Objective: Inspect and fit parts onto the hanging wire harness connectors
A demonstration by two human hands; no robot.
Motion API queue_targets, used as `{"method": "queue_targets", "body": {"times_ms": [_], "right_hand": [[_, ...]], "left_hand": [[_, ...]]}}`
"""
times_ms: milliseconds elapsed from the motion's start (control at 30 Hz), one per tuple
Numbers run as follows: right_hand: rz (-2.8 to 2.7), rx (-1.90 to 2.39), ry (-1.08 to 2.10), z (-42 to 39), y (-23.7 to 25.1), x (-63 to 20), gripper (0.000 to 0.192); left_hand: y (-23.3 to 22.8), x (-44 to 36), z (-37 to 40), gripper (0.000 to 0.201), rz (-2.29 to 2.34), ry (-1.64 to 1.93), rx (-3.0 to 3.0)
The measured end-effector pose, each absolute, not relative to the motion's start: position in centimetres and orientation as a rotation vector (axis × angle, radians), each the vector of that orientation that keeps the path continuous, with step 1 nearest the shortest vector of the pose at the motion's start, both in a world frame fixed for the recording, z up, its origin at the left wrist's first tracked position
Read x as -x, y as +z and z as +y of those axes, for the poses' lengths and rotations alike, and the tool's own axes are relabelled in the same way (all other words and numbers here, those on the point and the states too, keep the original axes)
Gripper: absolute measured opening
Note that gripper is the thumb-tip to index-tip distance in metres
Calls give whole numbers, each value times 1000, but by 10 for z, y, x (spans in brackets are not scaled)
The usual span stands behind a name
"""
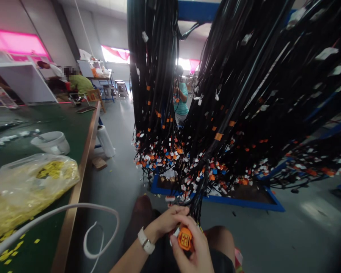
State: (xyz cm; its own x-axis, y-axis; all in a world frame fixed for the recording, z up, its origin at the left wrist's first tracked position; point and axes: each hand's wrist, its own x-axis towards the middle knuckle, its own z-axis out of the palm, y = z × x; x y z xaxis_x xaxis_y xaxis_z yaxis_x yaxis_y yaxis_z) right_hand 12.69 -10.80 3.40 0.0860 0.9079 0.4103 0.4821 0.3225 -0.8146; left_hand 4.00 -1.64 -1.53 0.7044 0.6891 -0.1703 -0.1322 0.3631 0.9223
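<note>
An orange connector sits in my right hand, between the thumb and curled fingers. Its open face with several cavities points up toward me. My left hand, with a white watch on the wrist, is closed just behind and left of it, touching the right hand. What the left fingers grip is hidden by the right hand. A small white piece shows beside the connector. Black cables run from the hands up to a hanging bundle of wire harnesses tipped with white, orange and blue connectors.
Left stands a green-topped table with a plastic bag of yellow pieces, a white cup and a white hose. A blue rack base lies under the harnesses. People sit beyond the table; another stands behind the harnesses.
</note>
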Motion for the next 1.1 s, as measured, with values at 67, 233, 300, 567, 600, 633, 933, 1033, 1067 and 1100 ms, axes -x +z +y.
{"method": "queue_targets", "body": {"times_ms": [67, 233, 300, 567, 600, 633, 933, 1033, 1067, 1100], "right_hand": [[-1492, 1343, 506, -107, 33, -134, 38], [-1086, 1519, 555, -100, 28, -163, 70], [-1016, 1500, 607, -95, 20, -178, 85], [-789, 1088, 1356, -77, -23, -195, 82], [-749, 1081, 1373, -74, -24, -192, 75], [-716, 1083, 1378, -71, -23, -189, 67], [-85, 987, 1623, -48, -2, -191, 20], [87, 890, 1748, -48, 3, -196, 13], [114, 869, 1769, -49, 4, -197, 11], [125, 855, 1784, -51, 5, -198, 11]], "left_hand": [[-21, -42, -18, 53, 602, 532, -1034], [-22, -40, -14, 48, 703, 525, -1067], [-18, -40, -14, 47, 682, 540, -1035], [-9, -46, -21, 47, 697, 471, -1085], [-7, -47, -21, 48, 732, 479, -1151], [-4, -48, -21, 49, 774, 505, -1245], [3, -30, 3, 35, 1146, 841, -1605], [-3, -28, 7, 33, 1121, 848, -1567], [-4, -29, 7, 32, 1115, 846, -1571], [-5, -30, 7, 32, 1113, 842, -1578]]}}
